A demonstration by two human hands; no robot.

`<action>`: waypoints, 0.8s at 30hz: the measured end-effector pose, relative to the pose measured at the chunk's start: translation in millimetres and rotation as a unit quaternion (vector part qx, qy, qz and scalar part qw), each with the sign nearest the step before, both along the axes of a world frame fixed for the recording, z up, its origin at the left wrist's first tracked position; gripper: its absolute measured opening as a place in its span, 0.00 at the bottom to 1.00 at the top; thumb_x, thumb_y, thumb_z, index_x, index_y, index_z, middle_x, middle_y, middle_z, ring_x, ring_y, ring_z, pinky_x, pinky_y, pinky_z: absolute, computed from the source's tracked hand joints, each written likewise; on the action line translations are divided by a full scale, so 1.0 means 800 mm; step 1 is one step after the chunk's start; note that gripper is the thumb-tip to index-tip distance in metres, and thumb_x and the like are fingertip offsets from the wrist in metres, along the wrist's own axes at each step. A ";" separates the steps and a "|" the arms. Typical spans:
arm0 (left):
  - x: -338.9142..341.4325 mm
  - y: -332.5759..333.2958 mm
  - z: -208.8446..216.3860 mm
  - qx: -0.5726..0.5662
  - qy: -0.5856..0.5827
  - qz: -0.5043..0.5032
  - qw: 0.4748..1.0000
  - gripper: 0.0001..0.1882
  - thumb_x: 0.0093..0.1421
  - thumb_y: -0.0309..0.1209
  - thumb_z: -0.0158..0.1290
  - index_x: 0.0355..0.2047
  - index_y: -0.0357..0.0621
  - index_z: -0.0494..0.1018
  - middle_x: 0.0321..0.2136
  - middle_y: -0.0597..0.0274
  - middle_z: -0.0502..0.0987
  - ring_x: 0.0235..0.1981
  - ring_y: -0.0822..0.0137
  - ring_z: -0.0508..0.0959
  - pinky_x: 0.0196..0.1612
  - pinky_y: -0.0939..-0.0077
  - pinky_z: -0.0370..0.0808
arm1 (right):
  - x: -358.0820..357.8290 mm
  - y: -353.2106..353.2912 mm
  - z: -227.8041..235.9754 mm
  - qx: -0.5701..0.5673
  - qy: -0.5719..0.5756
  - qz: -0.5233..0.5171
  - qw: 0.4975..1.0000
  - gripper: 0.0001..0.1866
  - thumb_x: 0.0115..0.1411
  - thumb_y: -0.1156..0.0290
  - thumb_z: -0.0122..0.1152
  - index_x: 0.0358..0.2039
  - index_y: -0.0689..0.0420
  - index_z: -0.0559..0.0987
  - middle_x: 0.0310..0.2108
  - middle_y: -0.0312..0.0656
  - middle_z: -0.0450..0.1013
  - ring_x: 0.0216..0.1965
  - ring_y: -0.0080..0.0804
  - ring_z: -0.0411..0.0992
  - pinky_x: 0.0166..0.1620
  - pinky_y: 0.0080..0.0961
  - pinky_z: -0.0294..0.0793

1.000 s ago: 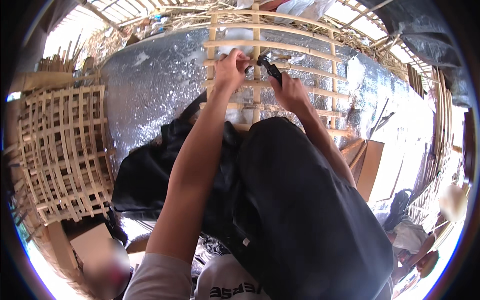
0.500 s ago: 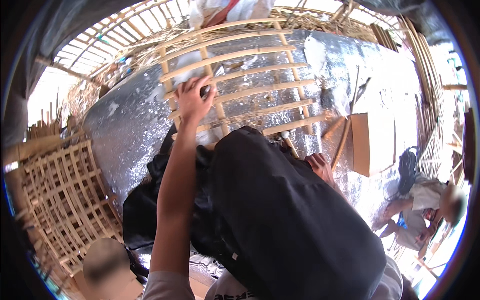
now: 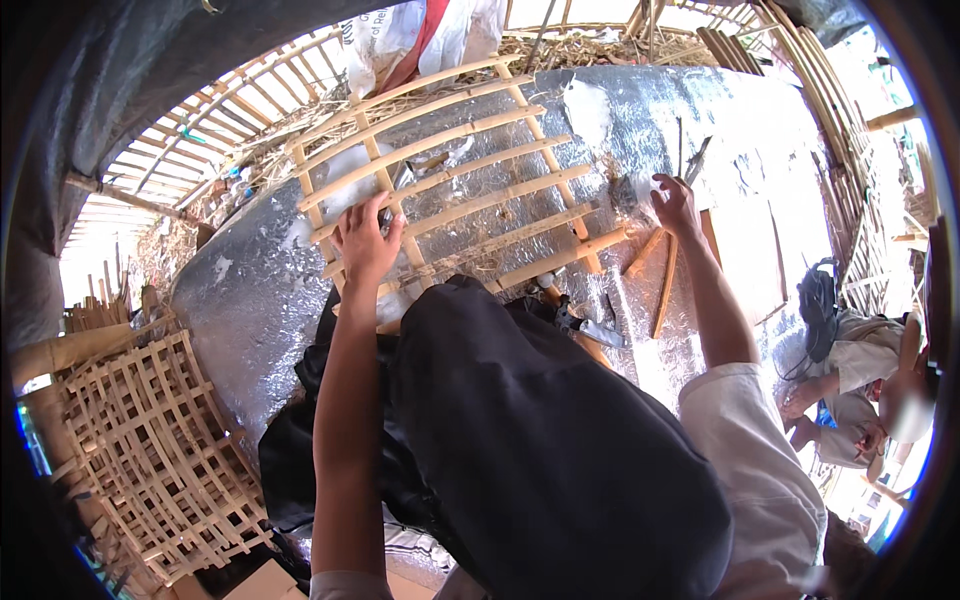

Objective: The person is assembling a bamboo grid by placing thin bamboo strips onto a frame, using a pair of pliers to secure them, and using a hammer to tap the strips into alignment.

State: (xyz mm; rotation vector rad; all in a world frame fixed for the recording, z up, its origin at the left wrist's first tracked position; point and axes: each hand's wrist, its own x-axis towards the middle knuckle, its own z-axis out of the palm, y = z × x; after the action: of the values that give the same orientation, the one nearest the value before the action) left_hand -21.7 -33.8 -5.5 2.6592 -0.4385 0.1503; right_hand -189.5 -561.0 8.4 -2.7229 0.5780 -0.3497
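Before me lies a ladder-like bamboo frame (image 3: 480, 193) of pale slats nailed or laid across thinner crosspieces. My left hand (image 3: 368, 240) is closed over its left part, fingers bent round a slat; something small and dark shows beside the fingers. My right hand (image 3: 678, 208) reaches forward past the frame's right side, fingers curved and apart, at the edge of a small clear plastic bag (image 3: 630, 195). Whether the fingertips touch the bag is hard to tell. A tool with a dark handle and grey metal end (image 3: 600, 332) lies by my knee, partly hidden by dark cloth (image 3: 540, 440).
Shiny silver sheeting (image 3: 240, 290) covers the ground. Bamboo sticks (image 3: 664, 285) and a cardboard piece (image 3: 745, 260) lie at right. A woven bamboo panel (image 3: 160, 440) stands at lower left. Another person (image 3: 850, 390) sits at far right. White sacks (image 3: 430, 40) stand behind the frame.
My right hand has moved from beside my knee forward to the plastic bag, and the tool by the knee has come into view. My left hand stays on the frame.
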 end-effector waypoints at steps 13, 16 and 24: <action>0.006 -0.001 -0.012 -0.042 0.021 -0.016 0.999 0.27 0.59 0.45 0.58 0.59 0.62 0.68 0.58 0.62 0.71 0.63 0.52 0.63 0.61 0.38 0.56 | 0.008 0.004 0.019 0.058 0.147 -0.020 0.987 0.14 0.67 0.65 0.47 0.40 0.60 0.79 0.35 0.50 0.78 0.37 0.42 0.78 0.42 0.41 0.77; 0.003 -0.004 -0.010 -0.045 0.017 -0.019 0.999 0.27 0.59 0.44 0.58 0.59 0.60 0.68 0.57 0.60 0.71 0.62 0.51 0.63 0.61 0.40 0.57 | -0.009 -0.009 0.018 0.118 0.095 -0.078 0.985 0.14 0.66 0.60 0.53 0.41 0.57 0.79 0.36 0.46 0.80 0.35 0.38 0.78 0.42 0.36 0.77; 0.005 -0.003 -0.004 -0.022 0.033 -0.001 0.999 0.27 0.59 0.44 0.59 0.59 0.63 0.68 0.58 0.63 0.70 0.63 0.53 0.63 0.61 0.39 0.57 | 0.024 0.020 0.008 0.102 0.128 -0.005 0.986 0.09 0.55 0.66 0.64 0.35 0.53 0.85 0.29 0.48 0.80 0.30 0.41 0.80 0.36 0.36 0.78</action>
State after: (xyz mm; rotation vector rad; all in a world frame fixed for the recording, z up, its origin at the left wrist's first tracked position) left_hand -18.1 -36.2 -9.0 2.6120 -0.4116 0.0696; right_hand -170.5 -545.3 14.8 -2.5820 0.6553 0.0591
